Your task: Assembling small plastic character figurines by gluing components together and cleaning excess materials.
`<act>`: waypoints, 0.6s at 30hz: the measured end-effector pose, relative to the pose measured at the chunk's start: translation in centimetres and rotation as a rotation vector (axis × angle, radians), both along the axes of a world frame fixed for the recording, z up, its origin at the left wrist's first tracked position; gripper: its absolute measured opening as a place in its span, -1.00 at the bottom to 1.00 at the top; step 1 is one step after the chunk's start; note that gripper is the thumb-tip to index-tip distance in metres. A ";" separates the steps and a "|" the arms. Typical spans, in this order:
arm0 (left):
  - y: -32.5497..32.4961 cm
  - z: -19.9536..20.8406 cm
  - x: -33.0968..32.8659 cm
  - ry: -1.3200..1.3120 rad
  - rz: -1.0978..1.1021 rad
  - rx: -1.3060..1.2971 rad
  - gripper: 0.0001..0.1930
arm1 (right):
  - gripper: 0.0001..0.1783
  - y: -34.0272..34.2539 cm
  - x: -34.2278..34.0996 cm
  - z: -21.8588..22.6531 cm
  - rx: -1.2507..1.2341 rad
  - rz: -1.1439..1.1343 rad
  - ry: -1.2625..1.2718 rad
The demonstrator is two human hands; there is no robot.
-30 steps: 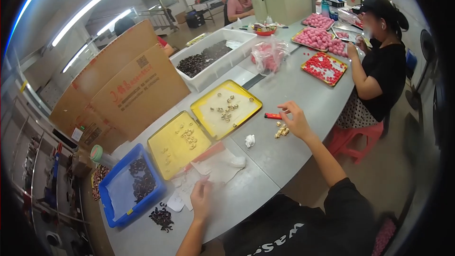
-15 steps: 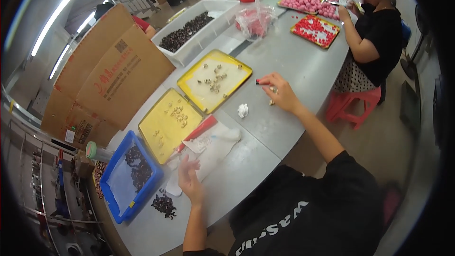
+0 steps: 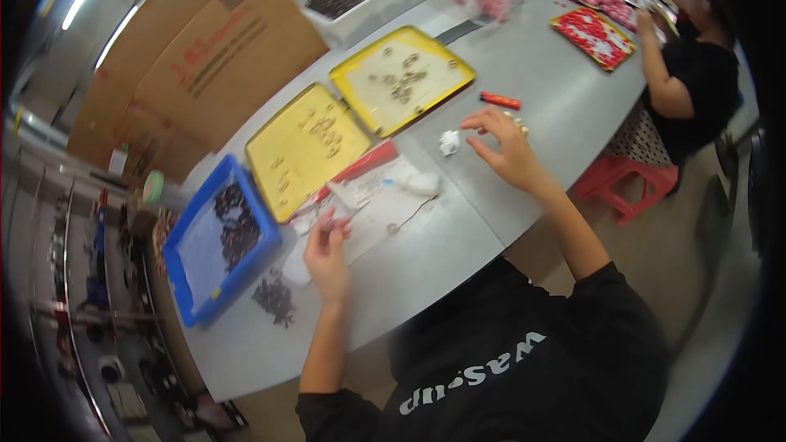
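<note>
My right hand (image 3: 514, 151) hovers above the table at the right, thumb and fingers apart, holding nothing I can see. Just beyond its fingers lies a red marker-like stick (image 3: 500, 101); small cream pieces (image 3: 519, 124) sit partly hidden beside the hand. To its left is a crumpled white tissue (image 3: 449, 143). My left hand (image 3: 327, 258) is raised near a white paper sheet (image 3: 381, 225), its fingers curled together; whatever they pinch is too blurred to tell. A white squeeze bottle with a blue tip (image 3: 422, 185) lies on the sheet.
Two yellow trays (image 3: 274, 147) hold small ring-like pieces. A blue tray (image 3: 196, 311) and a loose pile (image 3: 274, 299) of dark pieces are at the left. Behind stand a cardboard box (image 3: 205, 74) and a white bin (image 3: 344, 33). A co-worker (image 3: 696, 74) sits at the right.
The red stick, mostly hidden in my right hand before, now lies on the table, and that hand has spread its fingers. My left hand's fingers have curled in. The view has shifted.
</note>
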State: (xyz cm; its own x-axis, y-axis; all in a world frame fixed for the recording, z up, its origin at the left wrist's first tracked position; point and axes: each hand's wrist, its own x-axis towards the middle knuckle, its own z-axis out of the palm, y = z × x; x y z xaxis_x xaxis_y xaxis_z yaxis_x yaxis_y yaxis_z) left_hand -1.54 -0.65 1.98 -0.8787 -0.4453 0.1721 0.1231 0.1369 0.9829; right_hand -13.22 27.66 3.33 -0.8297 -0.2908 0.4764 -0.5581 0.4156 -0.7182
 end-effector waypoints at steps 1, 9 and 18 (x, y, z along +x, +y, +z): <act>0.1 -0.1 -0.2 -0.001 -0.069 0.000 -0.71 | -0.78 -1.1 0.8 0.2 -0.002 0.040 -0.008; 0.8 -0.2 -0.3 -0.005 -0.172 0.148 -0.78 | -0.62 -6.0 1.9 -0.6 0.351 0.260 0.050; 0.3 -0.4 0.8 0.000 -0.237 0.260 -0.84 | -0.62 -6.0 1.8 -1.1 0.363 0.296 -0.019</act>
